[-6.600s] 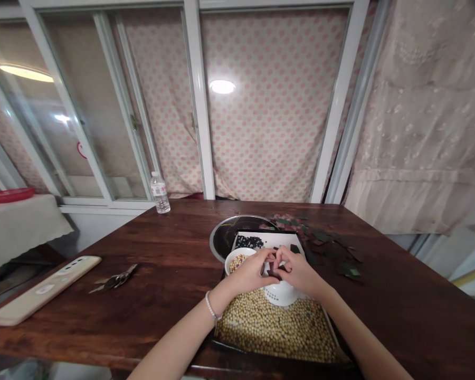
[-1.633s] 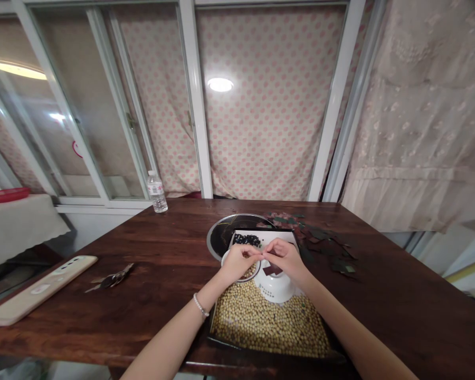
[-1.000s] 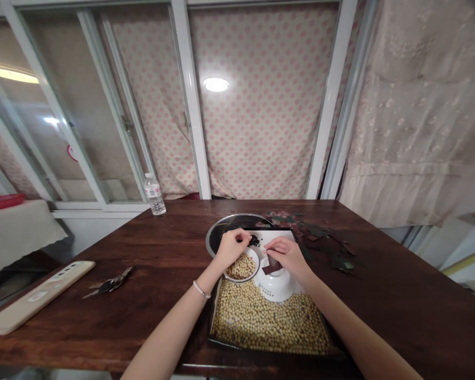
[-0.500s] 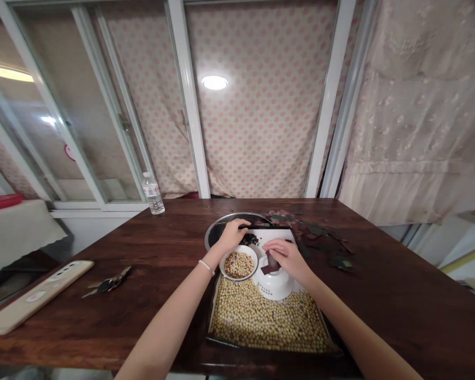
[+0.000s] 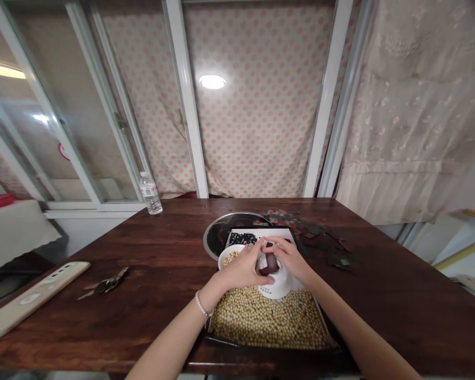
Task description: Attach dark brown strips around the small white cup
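Pinching a dark square [image 5: 268,264] above a white colander [image 5: 277,287]

The right grip [image 5: 288,258] curls its fingers over the dark square, which sits between both hands, just above the top of the upturned colander. That grip looks closed on the piece, though the fingers hide part of it. The left grip [image 5: 241,270] is cupped and reaches in from the other side, its fingertips close to the square. Whether it has hold as well, I cannot tell. A pearl bracelet [image 5: 201,305] circles the left wrist.

As things lie, much already looks parted into lots. Soybeans [image 5: 267,322] fill a black baking tray [image 5: 208,330] around the colander's base. A small white bowl [image 5: 224,259], partly hidden under the left hand, holds some light beans. Black beans [image 5: 241,239] make a small heap on a white sheet [image 5: 279,234], which overlaps a round dark plate [image 5: 214,245].

What looks left is the spread of dark scraps [image 5: 320,235] lying loose on the desk [image 5: 103,332] to the right of the tray, none of them in a hand. Well off to the left of the hands lie a bunch of keys [image 5: 105,282] and a long beige panel [image 5: 31,301], with a water bottle [image 5: 149,194] at the desk's far edge.
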### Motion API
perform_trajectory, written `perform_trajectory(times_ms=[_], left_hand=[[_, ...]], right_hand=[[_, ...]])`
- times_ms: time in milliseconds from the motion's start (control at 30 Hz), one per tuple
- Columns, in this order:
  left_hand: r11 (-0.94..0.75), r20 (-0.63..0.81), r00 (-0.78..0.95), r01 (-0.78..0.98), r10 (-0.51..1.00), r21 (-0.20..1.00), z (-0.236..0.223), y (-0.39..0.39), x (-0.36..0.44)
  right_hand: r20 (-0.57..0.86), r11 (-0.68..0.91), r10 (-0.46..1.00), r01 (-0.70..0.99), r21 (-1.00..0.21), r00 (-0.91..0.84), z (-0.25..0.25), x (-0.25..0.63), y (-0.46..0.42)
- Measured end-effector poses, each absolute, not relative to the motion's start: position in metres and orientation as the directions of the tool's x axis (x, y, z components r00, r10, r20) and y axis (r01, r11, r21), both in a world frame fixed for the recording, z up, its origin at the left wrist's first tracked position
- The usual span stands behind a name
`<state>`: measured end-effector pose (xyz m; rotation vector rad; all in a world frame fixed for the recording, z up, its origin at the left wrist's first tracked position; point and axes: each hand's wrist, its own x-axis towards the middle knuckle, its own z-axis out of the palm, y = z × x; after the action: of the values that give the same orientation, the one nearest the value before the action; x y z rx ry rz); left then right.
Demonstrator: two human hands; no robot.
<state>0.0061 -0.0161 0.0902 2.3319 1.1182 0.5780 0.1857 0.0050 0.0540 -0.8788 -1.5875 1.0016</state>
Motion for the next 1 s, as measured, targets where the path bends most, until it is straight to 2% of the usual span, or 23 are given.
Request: perform_trajectory(times_ms=[100, 333, 500, 700, 1000], left_hand=[[-0.504, 0.12, 0.543, 0.644, 0.831, 0.576, 0.088, -0.014, 0.005], [-0.591, 0.218, 0.599, 0.543, 0.77, 0.596, 0.088, -0.007, 0.005], [-0.608, 0.251, 0.597, 0.526, 0.762, 0.594, 0.085, -0.006, 0.006], [-0.562, 0.226, 0.549, 0.582, 0.805, 0.587, 0.082, -0.006, 0.005], [-0.582, 0.207, 0.589, 0.564, 0.781, 0.586, 0.082, -0.005, 0.002]], right_hand=[[0.362, 0.374, 0.91, 0.024, -0.927, -0.2, 0.053, 0.189, 0.006], [0.338, 0.338, 0.927, -0.026, -0.941, -0.165, 0.058, 0.196, 0.005], [0.343, 0.342, 0.915, -0.04, -0.939, -0.211, 0.062, 0.192, 0.001], [0.355, 0.356, 0.894, -0.046, -0.933, -0.274, 0.058, 0.189, 0.002], [0.373, 0.372, 0.898, -0.05, -0.927, -0.233, 0.058, 0.197, 0.004]])
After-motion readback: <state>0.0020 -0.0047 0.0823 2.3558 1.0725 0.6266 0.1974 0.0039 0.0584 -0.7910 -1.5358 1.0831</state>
